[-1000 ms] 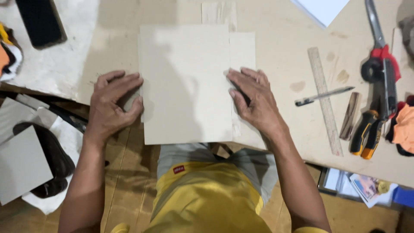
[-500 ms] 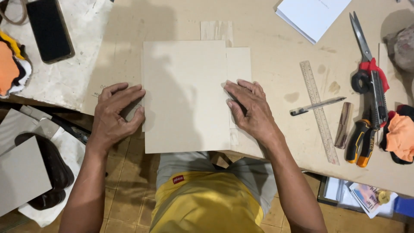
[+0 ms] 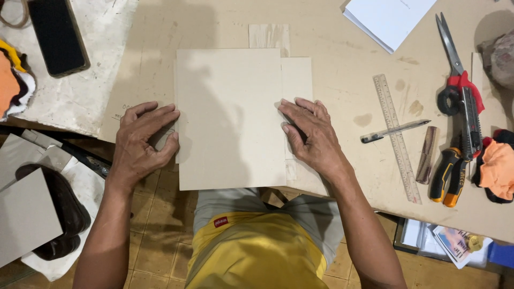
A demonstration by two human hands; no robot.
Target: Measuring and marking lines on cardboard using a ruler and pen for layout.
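A large beige cardboard sheet [image 3: 230, 118] lies on the wooden table [image 3: 332, 43], its near edge hanging over the table's front. Smaller sheets [image 3: 297, 80] of the same colour poke out from under it on the right and top. My left hand [image 3: 143, 140] presses its fingertips against the sheet's left edge. My right hand [image 3: 310, 134] rests with curled fingers on the right edge, partly over the smaller sheet beneath. Neither hand lifts the sheet.
To the right lie a clear ruler [image 3: 396, 136], a pen [image 3: 395, 130], a comb [image 3: 426, 155], red-handled scissors [image 3: 456, 69], a utility knife [image 3: 471, 128], pliers [image 3: 448, 175] and an orange cloth [image 3: 498, 168]. White paper [image 3: 388, 18] at top; a black phone [image 3: 58, 35] top left.
The view has shifted so the sheet sits lower in frame. Both hands stay at the sheet's side edges, fingers slightly adjusted.
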